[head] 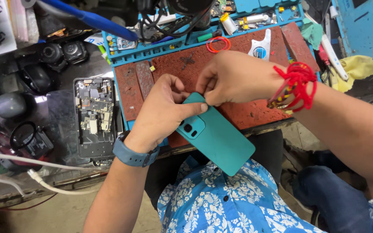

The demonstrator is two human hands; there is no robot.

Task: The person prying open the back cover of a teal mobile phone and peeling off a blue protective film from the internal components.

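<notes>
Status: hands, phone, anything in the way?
Left hand grips teal phone, back up. Right hand pinches its top edge. Opened phone lies left, clear.

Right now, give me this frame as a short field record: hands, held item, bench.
left hand: grips teal phone near its camera end, thumb across the back
right hand: fingertips pinch at the phone's top edge
phone: back up, tilted, held over the bench edge
work mat: red-brown, worn, blue tray border
opened phone: lies left of the mat, circuit boards exposed
orange ring: on the mat, above the hands
</notes>
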